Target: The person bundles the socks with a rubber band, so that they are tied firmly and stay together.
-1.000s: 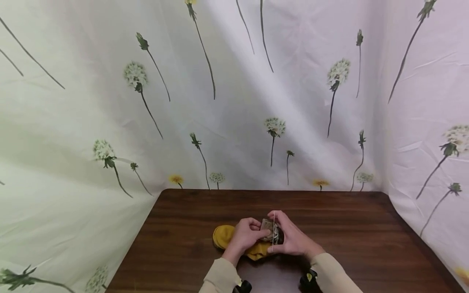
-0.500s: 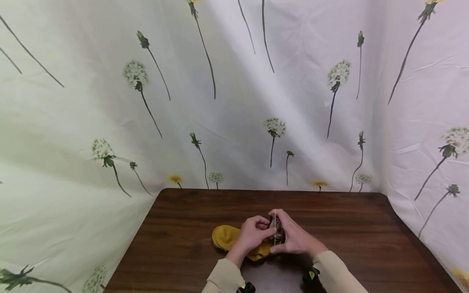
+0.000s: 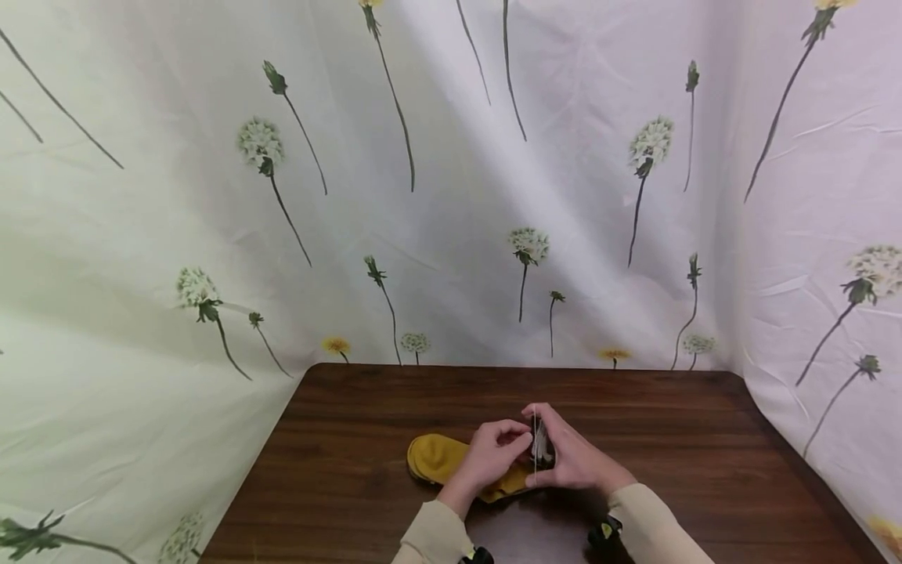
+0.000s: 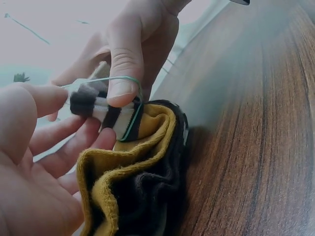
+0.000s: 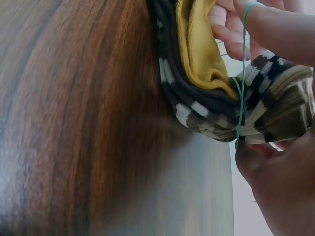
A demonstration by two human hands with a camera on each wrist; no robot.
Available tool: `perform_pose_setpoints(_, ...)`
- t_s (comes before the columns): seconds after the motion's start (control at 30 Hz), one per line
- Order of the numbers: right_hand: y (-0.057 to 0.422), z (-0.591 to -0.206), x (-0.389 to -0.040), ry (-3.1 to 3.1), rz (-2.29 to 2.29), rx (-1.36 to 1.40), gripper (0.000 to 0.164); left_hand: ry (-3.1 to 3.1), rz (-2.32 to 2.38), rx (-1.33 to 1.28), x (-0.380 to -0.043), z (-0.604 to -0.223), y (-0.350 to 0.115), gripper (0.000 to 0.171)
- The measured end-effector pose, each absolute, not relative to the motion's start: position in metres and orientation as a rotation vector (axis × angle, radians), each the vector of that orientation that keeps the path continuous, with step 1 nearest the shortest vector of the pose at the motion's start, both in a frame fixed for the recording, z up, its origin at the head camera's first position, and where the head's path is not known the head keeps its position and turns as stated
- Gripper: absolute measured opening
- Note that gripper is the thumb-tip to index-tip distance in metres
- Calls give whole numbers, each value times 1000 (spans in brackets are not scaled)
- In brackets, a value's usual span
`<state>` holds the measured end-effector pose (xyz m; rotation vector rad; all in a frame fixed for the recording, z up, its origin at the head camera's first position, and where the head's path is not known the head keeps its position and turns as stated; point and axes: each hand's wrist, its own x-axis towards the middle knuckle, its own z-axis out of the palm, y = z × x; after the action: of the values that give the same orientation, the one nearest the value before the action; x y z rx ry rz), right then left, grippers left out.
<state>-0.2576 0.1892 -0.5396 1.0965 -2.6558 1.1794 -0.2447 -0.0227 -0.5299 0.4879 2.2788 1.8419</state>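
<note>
A pair of socks (image 3: 437, 458), mustard yellow on top with black-and-white checks below, lies folded on the table. A thin green rubber band (image 5: 241, 105) passes round the checkered end. My right hand (image 3: 574, 458) holds that band stretched between thumb and fingers, with the dark checkered end (image 5: 266, 98) inside the loop. My left hand (image 3: 489, 454) is at the same end; in the left wrist view its thumb and fingers close on the checkered bunch (image 4: 101, 108) beside the band. Part of the left fingertips' contact is hidden.
The socks and hands are over a dark wood-grain table (image 3: 352, 407). Behind and beside it hangs a white cloth (image 3: 451, 235) printed with dandelions.
Both hands have shifted slightly right. The pale checkered end, showing between them earlier, has moved into the right hand's span behind the band. The yellow part stays in place.
</note>
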Motion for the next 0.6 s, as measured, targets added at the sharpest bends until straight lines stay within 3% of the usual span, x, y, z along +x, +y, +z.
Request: perform_pose_setpoints(0.6, 205, -538, -256, -2607, 1106, 1152, 93, 2328, 1567, 626, -239, -518, -20, 42)
